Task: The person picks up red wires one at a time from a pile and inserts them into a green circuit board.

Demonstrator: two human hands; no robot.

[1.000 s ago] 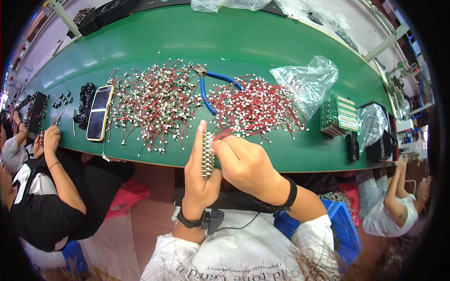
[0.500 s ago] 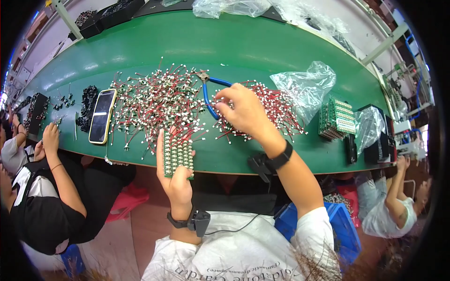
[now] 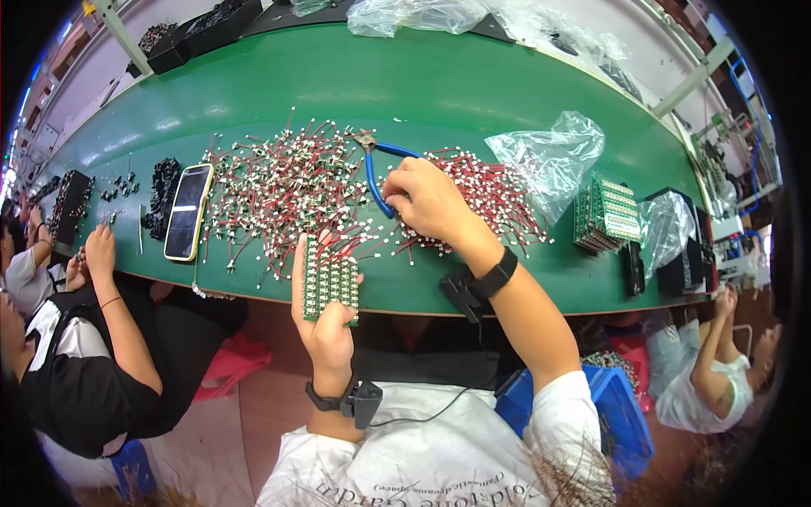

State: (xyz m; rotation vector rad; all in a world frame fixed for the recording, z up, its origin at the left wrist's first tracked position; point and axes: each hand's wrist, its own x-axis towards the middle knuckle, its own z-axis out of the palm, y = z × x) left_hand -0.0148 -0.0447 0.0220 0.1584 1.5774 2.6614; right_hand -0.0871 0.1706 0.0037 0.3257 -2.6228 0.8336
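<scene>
The left grip [image 3: 328,340] is clamped on a green circuit board [image 3: 325,283], thumb over its near end, with red wires at the board's far end. Right of it and farther out, the right grip [image 3: 427,201] hangs over a pile of red-wired connectors [image 3: 498,198], fingers curled in — whether they pinch a piece I cannot tell. Just left of the right grip lie blue-handled pliers [image 3: 370,176]; beyond the left grip spreads a second connector pile [image 3: 283,182], with a phone [image 3: 187,211] to its left. Well right of both grips, a clear bag [image 3: 553,156] and a stack of green boards [image 3: 610,211] rest on the tabletop [image 3: 380,76].
</scene>
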